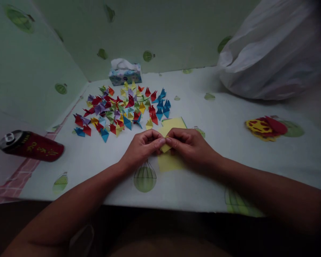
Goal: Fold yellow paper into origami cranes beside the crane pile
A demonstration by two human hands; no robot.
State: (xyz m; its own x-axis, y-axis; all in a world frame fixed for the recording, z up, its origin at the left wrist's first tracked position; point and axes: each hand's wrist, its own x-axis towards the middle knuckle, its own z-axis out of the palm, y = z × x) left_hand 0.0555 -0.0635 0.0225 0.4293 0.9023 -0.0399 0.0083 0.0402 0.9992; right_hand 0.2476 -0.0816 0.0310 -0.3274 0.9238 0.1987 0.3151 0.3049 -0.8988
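- At far left I see a red can (32, 145) lying on its side on the bench (230, 171), well apart from my hands.
- Further in, a spread of folded paper pieces (123, 110) in red, blue, yellow, green and purple covers the bench, with a tissue box (125, 73) behind it against the wall.
- My left hand (143, 147) sits near the middle of the bench, its grip pinched together on the left edge of a small yellow fold (164, 147).
- That fold is held just above a yellow sheet (169, 162) lying flat on the bench; more yellow paper (173, 124) lies just behind the hands.
- My right hand (188, 144) meets the left, fingertips touching, its grip clamped on the right side of the same fold.
- Further right, a red and yellow piece (266, 127) lies on the bench, well apart from the hands.
- At the back right, a big white bag (273, 53) rests on the bench.
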